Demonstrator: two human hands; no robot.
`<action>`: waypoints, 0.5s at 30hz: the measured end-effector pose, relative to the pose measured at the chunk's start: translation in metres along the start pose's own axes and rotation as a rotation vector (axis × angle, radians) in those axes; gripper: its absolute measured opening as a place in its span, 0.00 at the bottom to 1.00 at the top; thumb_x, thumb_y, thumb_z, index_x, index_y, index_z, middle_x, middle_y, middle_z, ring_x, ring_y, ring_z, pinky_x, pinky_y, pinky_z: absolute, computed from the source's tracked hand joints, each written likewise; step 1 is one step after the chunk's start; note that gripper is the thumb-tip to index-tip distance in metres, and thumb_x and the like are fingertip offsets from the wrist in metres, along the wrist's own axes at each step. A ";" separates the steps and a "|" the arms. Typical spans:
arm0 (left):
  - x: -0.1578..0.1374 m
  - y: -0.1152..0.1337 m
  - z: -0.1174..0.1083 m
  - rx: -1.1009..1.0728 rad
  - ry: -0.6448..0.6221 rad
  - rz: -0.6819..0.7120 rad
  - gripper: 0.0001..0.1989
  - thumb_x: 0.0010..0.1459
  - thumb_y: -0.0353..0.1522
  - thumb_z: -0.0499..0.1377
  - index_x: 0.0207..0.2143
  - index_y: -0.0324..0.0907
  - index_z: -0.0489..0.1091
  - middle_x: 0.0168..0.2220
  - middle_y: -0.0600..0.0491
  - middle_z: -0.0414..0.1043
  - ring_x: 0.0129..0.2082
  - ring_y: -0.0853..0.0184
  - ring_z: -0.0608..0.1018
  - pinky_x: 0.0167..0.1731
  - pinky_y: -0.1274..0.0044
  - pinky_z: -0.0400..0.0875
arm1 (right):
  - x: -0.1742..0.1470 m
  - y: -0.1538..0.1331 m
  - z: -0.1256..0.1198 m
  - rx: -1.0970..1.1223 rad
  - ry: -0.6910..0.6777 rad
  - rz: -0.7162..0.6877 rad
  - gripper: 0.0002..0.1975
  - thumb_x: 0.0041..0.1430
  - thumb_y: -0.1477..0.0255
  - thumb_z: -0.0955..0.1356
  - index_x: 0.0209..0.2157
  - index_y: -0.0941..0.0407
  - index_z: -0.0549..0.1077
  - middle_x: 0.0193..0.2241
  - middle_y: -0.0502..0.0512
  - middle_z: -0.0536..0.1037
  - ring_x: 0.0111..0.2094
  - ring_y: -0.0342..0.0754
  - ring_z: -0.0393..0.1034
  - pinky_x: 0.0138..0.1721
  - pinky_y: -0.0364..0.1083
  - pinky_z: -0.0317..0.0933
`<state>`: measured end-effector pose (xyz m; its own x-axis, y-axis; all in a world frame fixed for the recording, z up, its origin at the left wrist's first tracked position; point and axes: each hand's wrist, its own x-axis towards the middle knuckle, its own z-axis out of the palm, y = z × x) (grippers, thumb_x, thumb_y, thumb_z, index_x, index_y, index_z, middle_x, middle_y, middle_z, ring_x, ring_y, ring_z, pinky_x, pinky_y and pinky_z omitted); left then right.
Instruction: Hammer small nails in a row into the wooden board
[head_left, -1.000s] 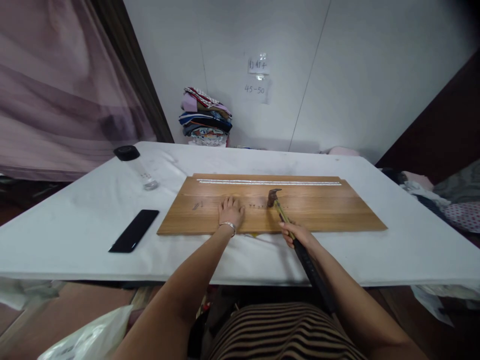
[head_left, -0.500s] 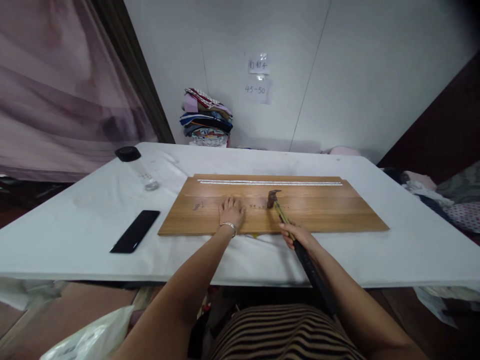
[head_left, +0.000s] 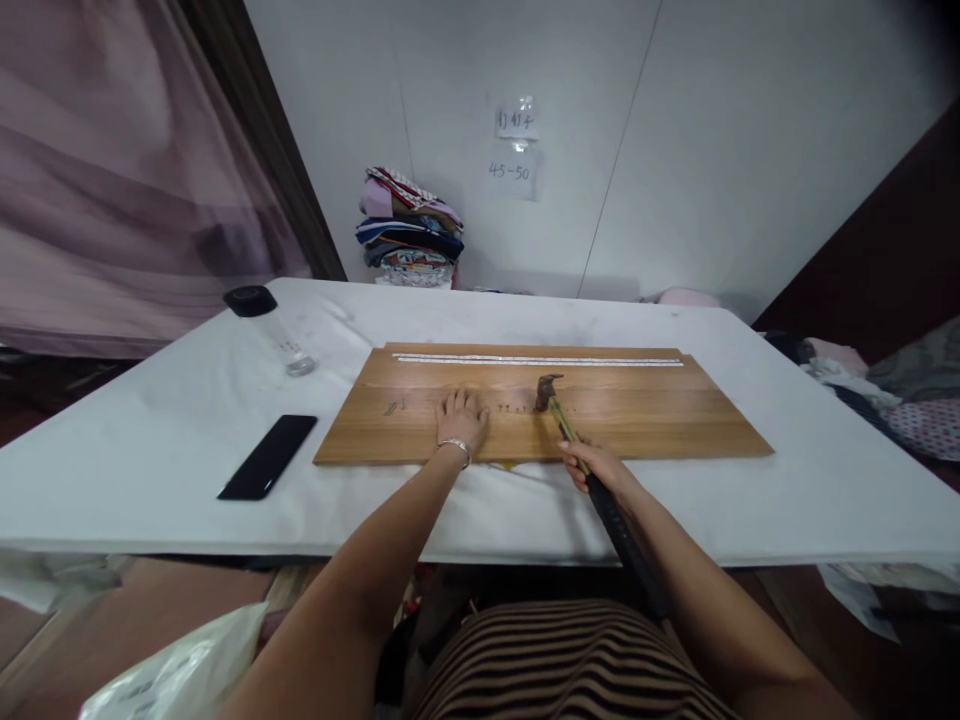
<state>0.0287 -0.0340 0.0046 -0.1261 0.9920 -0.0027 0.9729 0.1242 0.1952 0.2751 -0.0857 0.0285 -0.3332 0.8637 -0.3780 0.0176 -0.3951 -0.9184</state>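
Observation:
My left hand (head_left: 461, 421) lies flat on a wooden board (head_left: 652, 420), fingers spread. My right hand (head_left: 591, 463) is wrapped round the handle of a claw hammer (head_left: 566, 424). The hammer's head is low over the board's middle; I cannot tell whether it touches the surface. Between my left hand and the hammer head, a short row of nails (head_left: 512, 408) stands in the board. Several loose nails (head_left: 394, 406) lie on the board left of my left hand. Small dark spots show just right of the hammer head.
Along the board's far side runs a white measuring strip (head_left: 540, 359). A black phone (head_left: 268, 457) and a clear bottle with a dark lid (head_left: 274, 332) rest on the white-covered table (head_left: 825, 490) to the left. Folded clothes (head_left: 412, 232) are stacked beyond the table's far edge.
The view has tilted slightly, so everything sits a little higher in the picture. Both hands and the hammer keep nearly the same places over the board.

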 end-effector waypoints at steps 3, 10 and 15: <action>0.000 0.000 0.000 -0.004 -0.001 0.000 0.29 0.68 0.41 0.44 0.66 0.40 0.63 0.72 0.44 0.55 0.71 0.56 0.56 0.68 0.61 0.50 | 0.000 0.002 0.000 0.026 0.027 -0.028 0.24 0.44 0.53 0.74 0.25 0.51 0.58 0.12 0.39 0.60 0.10 0.37 0.50 0.11 0.40 0.47; 0.002 -0.002 0.004 -0.005 0.018 0.011 0.29 0.67 0.41 0.44 0.65 0.41 0.64 0.71 0.44 0.56 0.71 0.55 0.57 0.68 0.60 0.50 | -0.001 -0.002 0.002 0.023 -0.023 -0.007 0.24 0.44 0.54 0.75 0.24 0.51 0.58 0.11 0.39 0.59 0.11 0.37 0.50 0.11 0.40 0.49; 0.002 -0.002 0.005 -0.007 0.015 0.010 0.29 0.68 0.42 0.44 0.66 0.42 0.64 0.71 0.44 0.56 0.71 0.55 0.57 0.68 0.60 0.50 | 0.000 -0.003 0.000 0.006 -0.013 -0.004 0.24 0.45 0.53 0.74 0.23 0.51 0.58 0.10 0.39 0.59 0.10 0.37 0.51 0.11 0.40 0.48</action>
<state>0.0271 -0.0319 -0.0003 -0.1196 0.9927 0.0141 0.9728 0.1143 0.2017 0.2750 -0.0842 0.0314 -0.3453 0.8613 -0.3727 0.0110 -0.3934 -0.9193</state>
